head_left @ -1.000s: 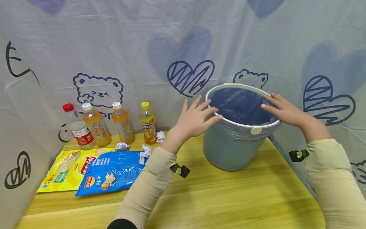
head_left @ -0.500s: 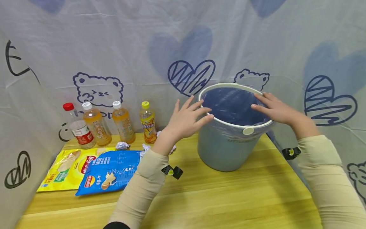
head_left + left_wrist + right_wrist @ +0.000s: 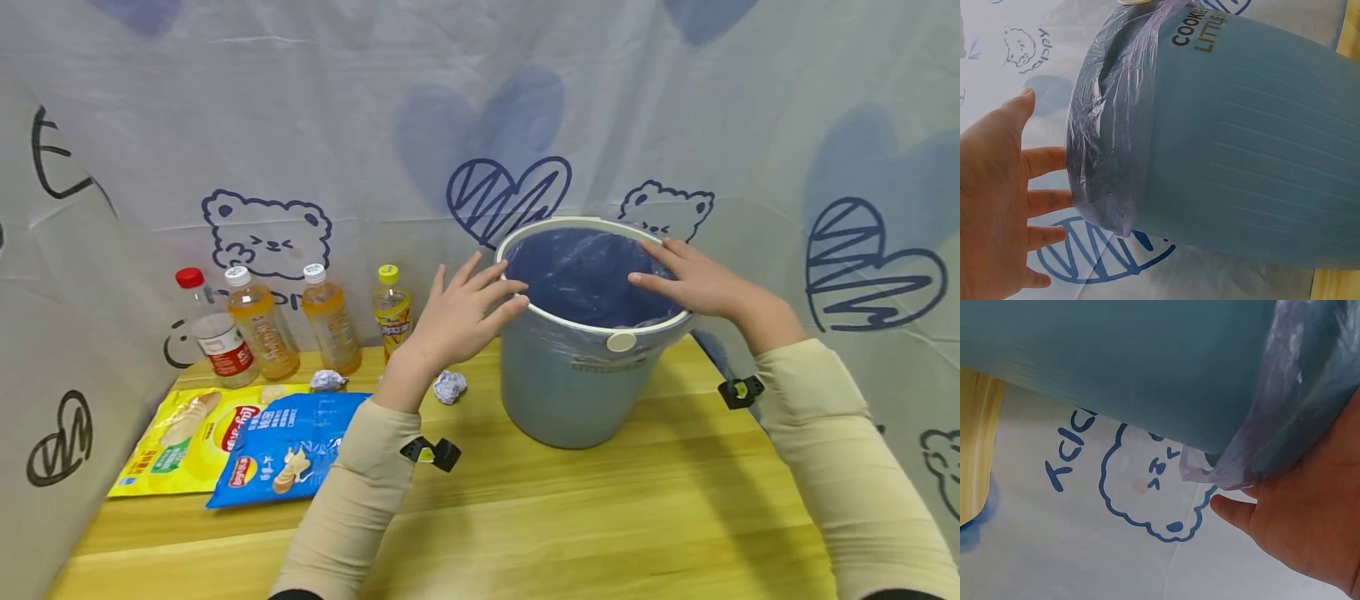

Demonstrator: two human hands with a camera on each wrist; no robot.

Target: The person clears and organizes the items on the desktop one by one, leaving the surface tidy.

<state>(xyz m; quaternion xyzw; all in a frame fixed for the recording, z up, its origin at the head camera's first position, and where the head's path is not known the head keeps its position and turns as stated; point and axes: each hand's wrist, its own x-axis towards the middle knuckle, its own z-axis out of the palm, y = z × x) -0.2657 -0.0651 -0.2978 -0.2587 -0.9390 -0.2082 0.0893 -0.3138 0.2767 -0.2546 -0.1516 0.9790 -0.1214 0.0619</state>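
Note:
A blue-grey trash can with a white rim stands upright on the wooden table. A thin, clear plastic bag lines it and folds down over the outside of the rim. At the can's left side is my left hand, fingers spread, with fingertips right at the rim; the left wrist view shows them against the bag's edge. My right hand lies over the right side of the rim, its fingers extended and reaching over the opening. In the right wrist view the same hand rests against the bag.
Left on the table stand a red-capped bottle, two white-capped bottles and a yellow-capped bottle. In front lie a yellow chip bag, a blue chip bag and crumpled paper balls. A printed curtain hangs behind.
The trash can has slid left across the table, with both hands moving along at its rim. A paper ball now shows between my left hand and the can.

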